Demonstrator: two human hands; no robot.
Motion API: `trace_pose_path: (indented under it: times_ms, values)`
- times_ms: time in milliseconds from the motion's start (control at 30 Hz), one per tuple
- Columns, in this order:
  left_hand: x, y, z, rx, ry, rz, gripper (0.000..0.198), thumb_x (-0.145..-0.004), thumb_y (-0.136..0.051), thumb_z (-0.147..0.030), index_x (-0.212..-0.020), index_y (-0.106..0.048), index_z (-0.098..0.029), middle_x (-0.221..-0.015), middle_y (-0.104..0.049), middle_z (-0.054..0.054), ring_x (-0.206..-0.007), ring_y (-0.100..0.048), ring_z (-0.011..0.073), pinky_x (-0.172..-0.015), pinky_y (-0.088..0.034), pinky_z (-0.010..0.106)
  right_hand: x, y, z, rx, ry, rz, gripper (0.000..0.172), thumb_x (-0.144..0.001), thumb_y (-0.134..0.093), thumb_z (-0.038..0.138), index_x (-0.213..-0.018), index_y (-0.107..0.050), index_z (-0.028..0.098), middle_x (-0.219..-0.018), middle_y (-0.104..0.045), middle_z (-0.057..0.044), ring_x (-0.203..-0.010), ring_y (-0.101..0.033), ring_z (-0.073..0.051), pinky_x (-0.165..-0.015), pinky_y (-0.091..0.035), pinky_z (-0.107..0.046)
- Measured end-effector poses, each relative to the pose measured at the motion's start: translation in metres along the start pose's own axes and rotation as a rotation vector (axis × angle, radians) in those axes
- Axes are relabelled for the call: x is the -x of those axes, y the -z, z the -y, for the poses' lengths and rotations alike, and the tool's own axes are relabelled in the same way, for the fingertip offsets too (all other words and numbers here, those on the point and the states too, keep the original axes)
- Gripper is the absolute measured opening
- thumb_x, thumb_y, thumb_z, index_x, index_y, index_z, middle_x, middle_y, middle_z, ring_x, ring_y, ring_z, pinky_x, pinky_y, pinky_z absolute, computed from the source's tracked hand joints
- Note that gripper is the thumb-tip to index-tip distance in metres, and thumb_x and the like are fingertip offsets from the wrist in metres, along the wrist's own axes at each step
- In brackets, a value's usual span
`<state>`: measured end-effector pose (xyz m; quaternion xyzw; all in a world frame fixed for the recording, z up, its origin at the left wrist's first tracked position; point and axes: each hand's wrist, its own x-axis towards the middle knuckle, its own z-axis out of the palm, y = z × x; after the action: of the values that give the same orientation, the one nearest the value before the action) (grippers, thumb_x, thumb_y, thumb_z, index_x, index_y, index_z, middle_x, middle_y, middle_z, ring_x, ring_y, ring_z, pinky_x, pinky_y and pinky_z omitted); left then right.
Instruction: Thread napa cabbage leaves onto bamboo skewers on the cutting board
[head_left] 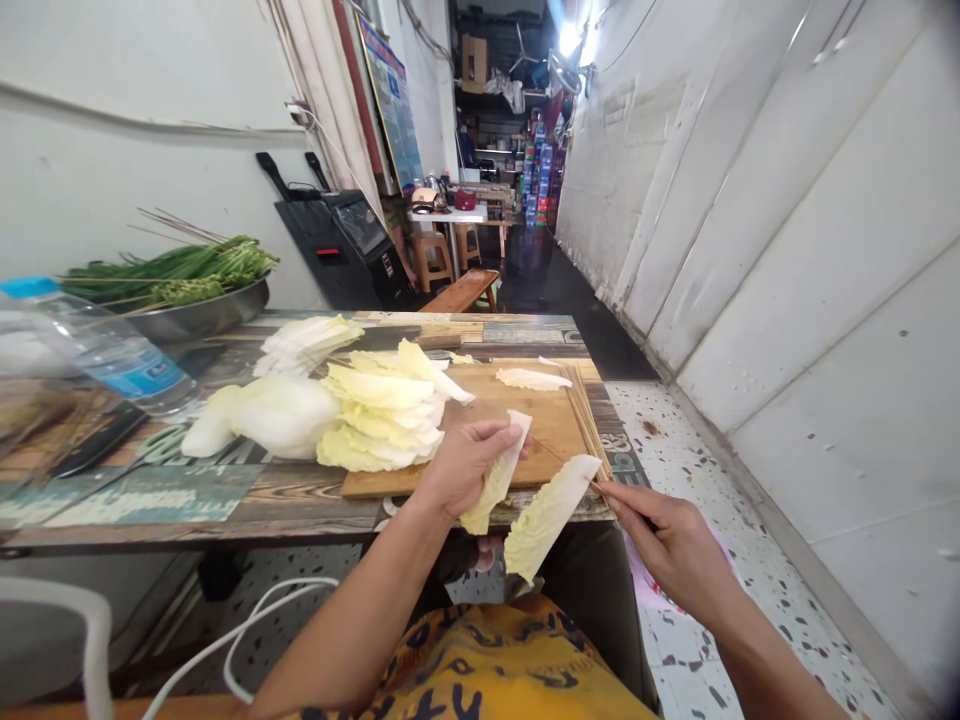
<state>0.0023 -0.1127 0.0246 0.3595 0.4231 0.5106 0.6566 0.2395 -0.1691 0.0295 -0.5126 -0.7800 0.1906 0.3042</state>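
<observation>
My left hand pinches a strip of napa cabbage leaf above the front edge of the wooden cutting board. To the right, my right hand is closed on a thin bamboo skewer, which carries a second cabbage strip hanging tilted. The skewer's thin tip seems to reach toward the left strip; whether it touches is unclear. A pile of cut pale yellow leaves lies on the board's left side. One loose piece rests at its far right, beside a row of skewers.
Left of the board lie a cabbage chunk, scissors, a black-handled knife and a tilted water bottle. A metal bowl of green vegetables stands behind. A white wall runs along the right.
</observation>
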Motion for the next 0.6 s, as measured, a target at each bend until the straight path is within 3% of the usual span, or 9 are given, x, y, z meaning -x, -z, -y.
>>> trace_pose_path:
  times_ms: [333, 600]
  values:
    - [0.0035, -0.005, 0.0018, -0.008, 0.053, 0.029, 0.03, -0.055, -0.084, -0.037, -0.066, -0.072, -0.013, -0.06, -0.065, 0.002, -0.057, -0.056, 0.0089, -0.056, -0.041, 0.02, 0.0008, 0.0033, -0.0043, -0.03, -0.031, 0.042, 0.029, -0.091, -0.046, 0.027, -0.104, -0.072, 0.022, -0.103, -0.075, -0.004, -0.093, -0.071, -0.021, -0.079, -0.058, -0.031]
    - [0.003, -0.0094, 0.0033, -0.008, 0.047, 0.033, 0.031, -0.052, -0.086, -0.036, -0.067, -0.073, -0.012, -0.066, -0.067, 0.004, -0.057, -0.054, 0.0082, -0.059, -0.041, 0.021, -0.0029, 0.0044, -0.0063, -0.114, -0.034, 0.046, 0.027, -0.09, -0.049, 0.026, -0.102, -0.073, 0.023, -0.101, -0.075, -0.003, -0.091, -0.072, -0.022, -0.079, -0.059, -0.032]
